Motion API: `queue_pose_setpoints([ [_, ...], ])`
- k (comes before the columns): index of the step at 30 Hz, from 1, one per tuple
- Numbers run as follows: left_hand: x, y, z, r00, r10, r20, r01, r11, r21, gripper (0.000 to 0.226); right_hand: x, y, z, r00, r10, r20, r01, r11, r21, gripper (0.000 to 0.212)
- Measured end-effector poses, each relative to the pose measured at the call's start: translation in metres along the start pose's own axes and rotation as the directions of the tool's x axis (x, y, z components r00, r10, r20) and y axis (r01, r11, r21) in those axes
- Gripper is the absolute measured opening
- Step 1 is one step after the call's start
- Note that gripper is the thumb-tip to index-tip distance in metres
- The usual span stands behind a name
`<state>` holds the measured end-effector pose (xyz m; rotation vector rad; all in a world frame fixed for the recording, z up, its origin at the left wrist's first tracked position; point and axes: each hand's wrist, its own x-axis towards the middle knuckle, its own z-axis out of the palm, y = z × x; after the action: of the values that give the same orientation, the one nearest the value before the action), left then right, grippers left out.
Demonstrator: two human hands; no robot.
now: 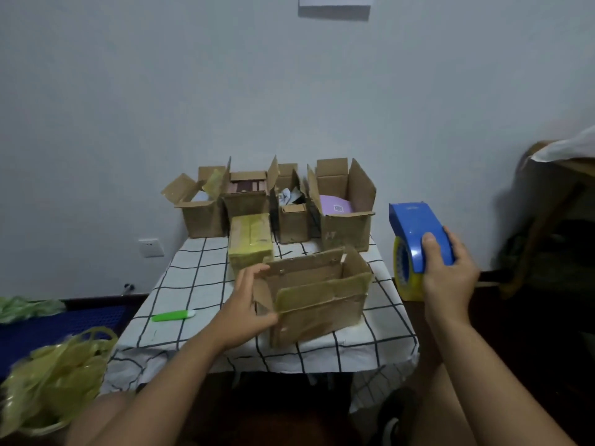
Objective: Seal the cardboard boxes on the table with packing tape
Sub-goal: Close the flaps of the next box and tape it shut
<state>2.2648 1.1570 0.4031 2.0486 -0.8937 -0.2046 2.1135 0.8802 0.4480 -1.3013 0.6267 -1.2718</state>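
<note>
An open cardboard box (317, 304) with raised flaps sits near the front of the table (180, 278), which wears a white cloth with a black grid. My left hand (249, 305) grips the box's left end, fingers over its rim. My right hand (449, 275) holds a blue tape dispenser (415, 233) with a yellowish tape roll, raised in the air to the right of the box. Behind the open box lies a small box wrapped in tape (249, 241). Several open boxes (346, 204) with contents stand in a row along the back.
A green utility knife (174, 315) lies on the cloth at the left. A heap of crumpled yellowish tape (58, 378) sits at the lower left beside a blue crate (61, 323). A wooden chair (553, 201) stands at the right. My knees show below the table.
</note>
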Motion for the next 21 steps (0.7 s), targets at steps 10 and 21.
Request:
queue_pose_setpoints([
  [10, 0.013, 0.002, 0.014, 0.996, -0.014, -0.087, 0.038, 0.959, 0.281, 0.085, 0.001, 0.015, 0.029, 0.995, 0.038, 0.097, -0.041, 0.999, 0.026, 0.045],
  [21, 0.017, 0.012, 0.018, 0.989, -0.049, -0.137, 0.075, 0.979, 0.192, 0.074, 0.013, 0.014, 0.053, 0.963, 0.044, 0.266, -0.051, 0.998, 0.019, 0.044],
])
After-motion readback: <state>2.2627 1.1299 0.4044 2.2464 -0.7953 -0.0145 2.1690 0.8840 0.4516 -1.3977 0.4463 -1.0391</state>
